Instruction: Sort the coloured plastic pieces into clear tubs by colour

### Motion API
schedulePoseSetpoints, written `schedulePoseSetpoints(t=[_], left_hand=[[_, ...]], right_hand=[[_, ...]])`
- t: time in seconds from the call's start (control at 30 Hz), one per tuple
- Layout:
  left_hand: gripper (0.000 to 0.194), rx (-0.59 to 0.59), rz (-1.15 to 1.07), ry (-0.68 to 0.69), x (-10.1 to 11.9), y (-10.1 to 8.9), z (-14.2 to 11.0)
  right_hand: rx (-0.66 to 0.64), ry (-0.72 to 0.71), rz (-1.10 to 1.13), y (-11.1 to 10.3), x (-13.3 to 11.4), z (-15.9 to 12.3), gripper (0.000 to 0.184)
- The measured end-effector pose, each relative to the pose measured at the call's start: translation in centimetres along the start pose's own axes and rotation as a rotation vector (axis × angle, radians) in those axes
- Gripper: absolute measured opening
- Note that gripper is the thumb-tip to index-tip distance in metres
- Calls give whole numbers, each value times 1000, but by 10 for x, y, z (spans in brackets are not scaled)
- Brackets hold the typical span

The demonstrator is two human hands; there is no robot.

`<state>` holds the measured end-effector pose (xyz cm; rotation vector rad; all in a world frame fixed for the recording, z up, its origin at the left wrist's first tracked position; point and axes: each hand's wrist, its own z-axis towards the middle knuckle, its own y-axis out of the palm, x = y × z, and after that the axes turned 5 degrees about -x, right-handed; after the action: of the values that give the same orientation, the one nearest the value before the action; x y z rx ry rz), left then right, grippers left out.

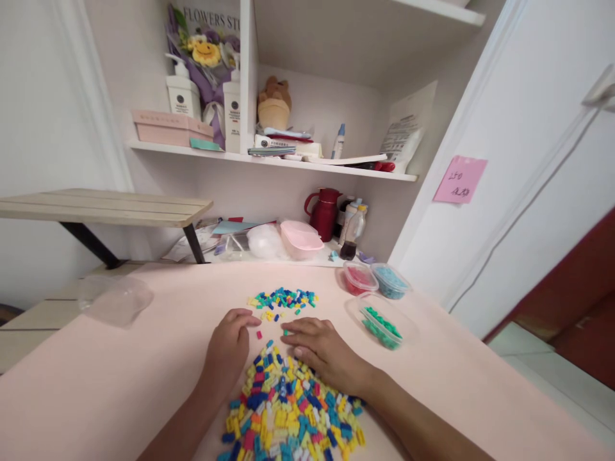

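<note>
A large pile of small, mixed-colour toy building bricks [288, 410] spreads over the pink tabletop between my forearms. Beyond it lies a smaller heap of mostly blue, teal and yellow bricks [286, 298]. My left hand [232, 338] rests left of the gap between them, fingers loosely bent and holding nothing visible. Just off its fingertips is a single red-pink brick [259, 335]. My right hand [321, 349] lies palm down over the big pile's upper right edge, fingers stretched out. Its fingertips are at a small green brick [286, 333]; whether they touch it is unclear.
At right stand clear tubs of green bricks [382, 326], red bricks [359, 279] and blue bricks [390, 280]. A crumpled clear plastic bag [115, 299] lies at left, near a wooden stand [106, 208]. Behind are a pink box [301, 239] and a red jug [325, 214].
</note>
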<state>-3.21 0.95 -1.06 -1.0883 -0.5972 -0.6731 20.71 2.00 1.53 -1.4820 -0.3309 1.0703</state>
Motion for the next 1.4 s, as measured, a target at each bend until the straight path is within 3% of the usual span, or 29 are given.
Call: schedulePoseSetpoints(t=[0.4,0.67,0.83,0.97,1.03,1.17,1.27,1.4], left_hand=[[37,7,-36,-19,5,-3,1],[36,8,-36,-36,2,-3,2],[35,19,-51,-52,1,-4,2],[32,20,-53,-52,-2,-7,5],[31,23,-59,-51,-7,-9,7],[28,18,-63,-54,-17,-7,12],[29,29,-61,-62,-17,-5,13],[28,12,-48,-68,-9,-7,10]], right_hand=[[-1,-28,81,-2,4,-1,43],[99,-88,134,-12,2,-3,43],[305,89,102,-53,14,-22,40],[479,298,-123,-90,27,-46,38],[494,460,-260,-103,31,-58,36],[391,742,-369,-115,34,-71,41],[414,764,-310,-116,32,-73,42],[465,557,-110,-111,21,-69,35]])
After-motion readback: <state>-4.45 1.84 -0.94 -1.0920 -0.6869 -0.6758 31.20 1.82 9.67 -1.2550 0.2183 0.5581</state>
